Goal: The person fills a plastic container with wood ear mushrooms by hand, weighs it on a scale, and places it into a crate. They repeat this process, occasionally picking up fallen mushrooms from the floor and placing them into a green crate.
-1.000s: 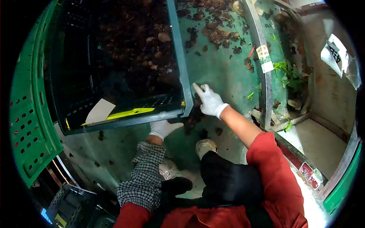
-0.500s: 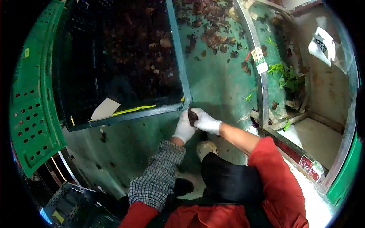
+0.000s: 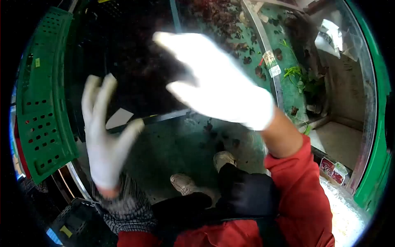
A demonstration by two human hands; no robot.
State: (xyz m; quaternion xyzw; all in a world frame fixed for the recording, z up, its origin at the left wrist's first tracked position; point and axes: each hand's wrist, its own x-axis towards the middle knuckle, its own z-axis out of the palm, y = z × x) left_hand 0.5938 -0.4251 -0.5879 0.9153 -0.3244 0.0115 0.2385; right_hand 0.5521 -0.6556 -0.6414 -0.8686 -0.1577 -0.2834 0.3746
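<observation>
My left hand (image 3: 103, 138), in a white glove, is raised over the near left part of a dark crate (image 3: 158, 118). Its fingers are spread and nothing is in them. My right hand (image 3: 222, 80), also white-gloved and brightly lit, hangs above the crate's right side. Thumb and fingers stand apart, with nothing visible between them. A pale card (image 3: 119, 118) sits at the crate's near edge, close to my left thumb. Dark brown ruffled pieces (image 3: 222, 18), which look like wood ear fungus, lie scattered on the green surface beyond my right hand; the crate's contents are mostly hidden in shadow.
A perforated green crate (image 3: 45, 136) stands on the left, with a black crate (image 3: 78, 220) below it. To the right runs a metal frame (image 3: 276, 84) with green sprigs (image 3: 294, 74) beside it. My shoes (image 3: 183, 184) are on the floor below.
Both hands have parted and risen over the crate, left hand to the left, right hand upward. The dark brown piece they held together is no longer seen in them. Both have opened.
</observation>
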